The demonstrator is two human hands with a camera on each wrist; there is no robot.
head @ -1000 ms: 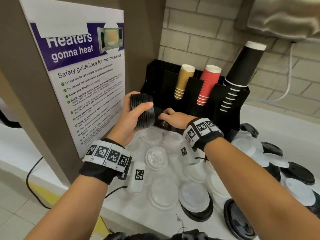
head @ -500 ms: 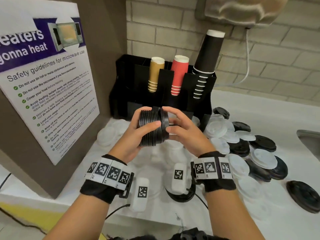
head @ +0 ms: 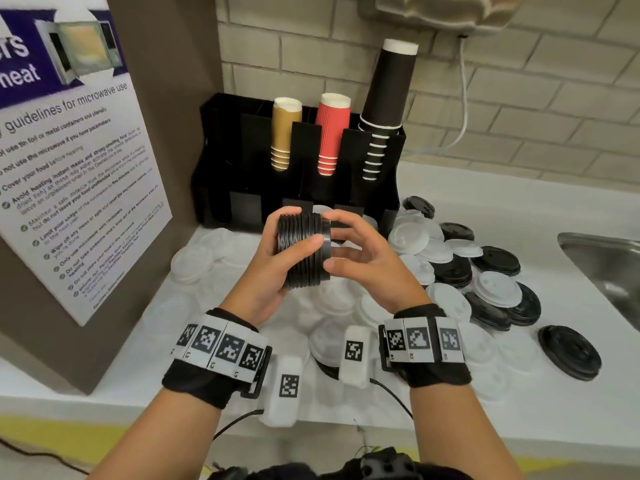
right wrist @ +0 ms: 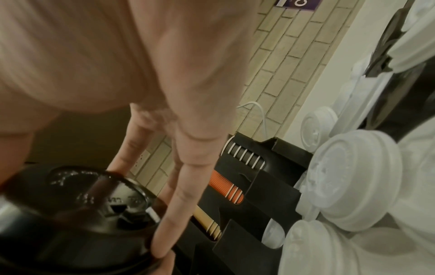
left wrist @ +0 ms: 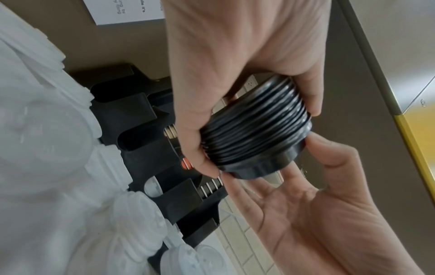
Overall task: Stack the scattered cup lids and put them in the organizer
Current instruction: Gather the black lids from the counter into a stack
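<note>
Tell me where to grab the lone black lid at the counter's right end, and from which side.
Take the lone black lid by its rim, from above, thumb and fingers on opposite edges. It lies flat on the counter, apart from the other lids, so the whole rim looks free; the right hand is on that side.

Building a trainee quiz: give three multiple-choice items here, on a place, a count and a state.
1. Where is the stack of black plastic cup lids? A in a drawer; B in the left hand; C on the floor.
2. How many paper cup stacks stand in the black plastic organizer? A three; B two; C five.
3. What is the right hand doing? A hanging idle; B holding a spoon; C pinching the stack's end lid.
Key: 1B, its fingers wrap it; 2A, tan, red, black; 3C, thumb and fingertips on the rim.
</note>
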